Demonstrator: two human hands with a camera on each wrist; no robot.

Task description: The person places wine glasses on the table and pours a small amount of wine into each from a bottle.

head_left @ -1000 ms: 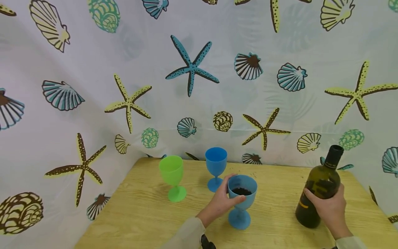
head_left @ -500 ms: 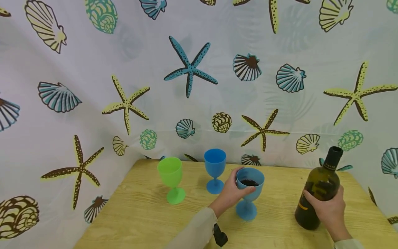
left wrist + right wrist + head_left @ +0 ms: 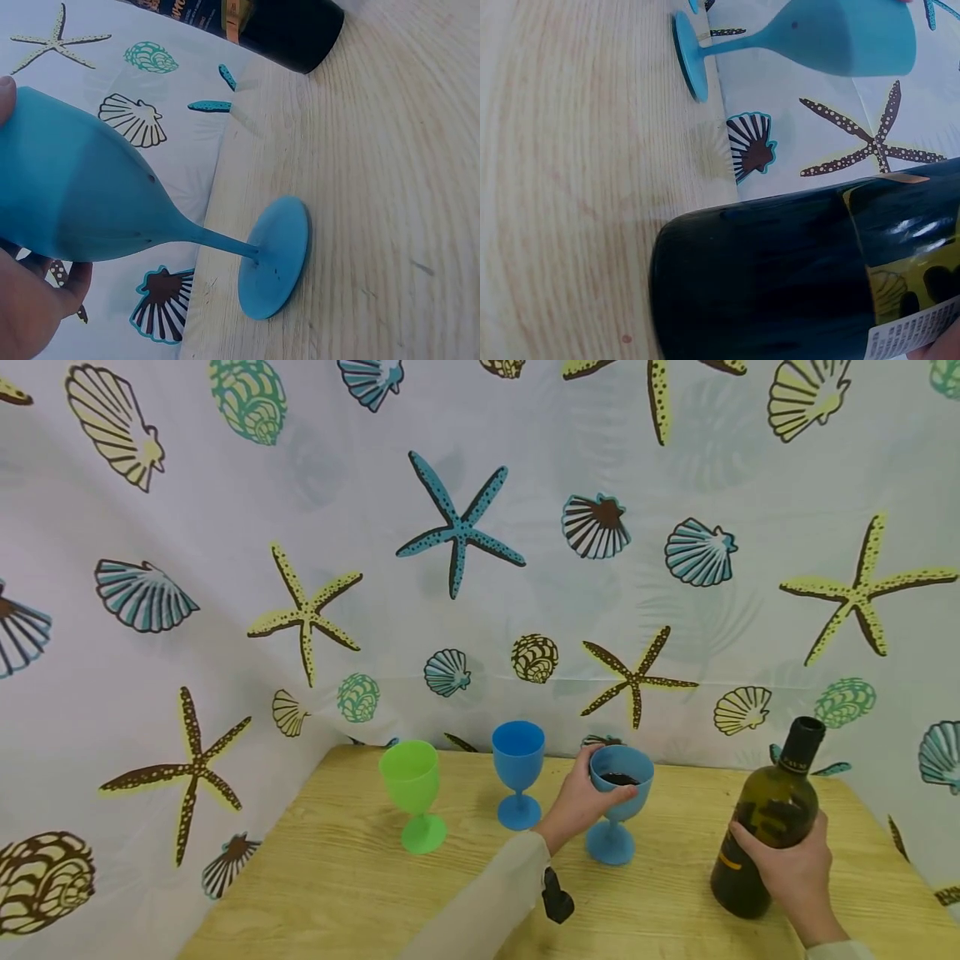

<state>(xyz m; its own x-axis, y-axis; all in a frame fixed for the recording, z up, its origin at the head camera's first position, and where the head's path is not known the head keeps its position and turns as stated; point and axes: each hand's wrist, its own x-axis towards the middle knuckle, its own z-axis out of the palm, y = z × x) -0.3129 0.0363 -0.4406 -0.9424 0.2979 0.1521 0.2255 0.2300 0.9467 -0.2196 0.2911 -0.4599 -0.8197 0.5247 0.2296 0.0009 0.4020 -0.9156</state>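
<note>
My left hand (image 3: 582, 802) grips the bowl of a light blue goblet (image 3: 627, 806) from its left side, with the thumb across the front near the rim. Dark liquid (image 3: 619, 779) shows inside the bowl. In the left wrist view the goblet's round foot (image 3: 274, 259) is right at the wooden tabletop. To the right, my right hand (image 3: 797, 868) is wrapped around the body of a dark green wine bottle (image 3: 776, 802), which stands upright with its mouth uncovered. The bottle's lower part (image 3: 765, 277) fills much of the right wrist view.
A darker blue goblet (image 3: 519, 768) stands behind my left forearm, and a green goblet (image 3: 411, 785) stands farther left. The wooden table (image 3: 360, 893) ends at the back against a white curtain (image 3: 360, 460) printed with shells and starfish. A black wrist strap (image 3: 556, 897) hangs below my left sleeve.
My left hand has moved the light blue goblet away from me and to the right, toward the table's back. My right hand and the bottle have stayed nearly in place.
</note>
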